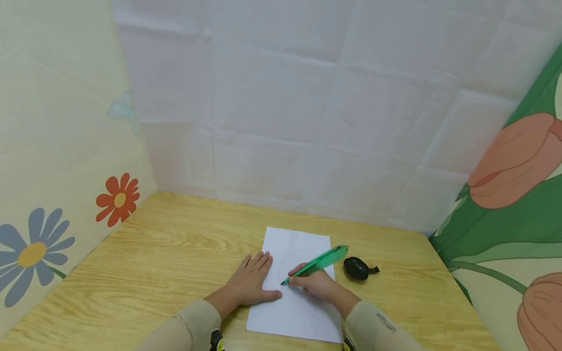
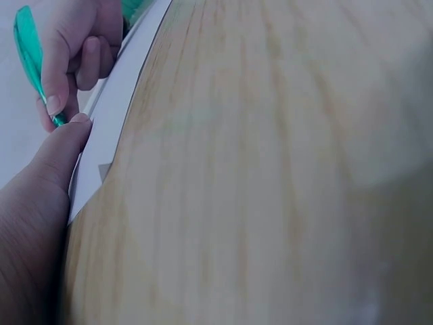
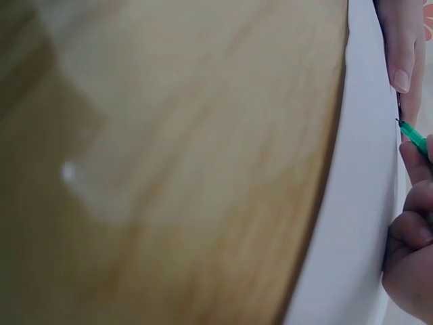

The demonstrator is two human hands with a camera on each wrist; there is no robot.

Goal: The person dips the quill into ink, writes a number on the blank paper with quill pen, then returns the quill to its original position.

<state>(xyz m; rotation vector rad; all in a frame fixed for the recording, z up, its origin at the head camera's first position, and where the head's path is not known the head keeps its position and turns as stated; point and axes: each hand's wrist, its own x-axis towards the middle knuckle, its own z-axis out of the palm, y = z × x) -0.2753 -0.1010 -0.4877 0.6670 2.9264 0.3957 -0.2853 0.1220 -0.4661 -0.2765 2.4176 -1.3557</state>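
Note:
A white sheet of paper [image 1: 290, 317] lies on the wooden table, with a faint curved line drawn on its upper part. My right hand [image 1: 318, 283] pinches a green pen [image 1: 322, 261] with a broad, leaf-like top, its tip at the lower left end of that line. In the right wrist view, the dark tip of the pen [image 3: 408, 130] points toward the other hand's thumb. My left hand [image 1: 251, 282] rests flat over the sheet's left edge, fingers straight and thumb spread across the paper. The left wrist view shows that thumb [image 2: 57, 152] close to the pen hand [image 2: 78, 47].
Just right of the paper sits a glossy black egg-shaped object [image 1: 356, 268] with a short flat tab. The wooden table [image 1: 167, 253] extends to both sides. A white cloth backdrop [image 1: 281, 122] hangs behind it, with flower-printed panels [image 1: 39, 161] at left and right.

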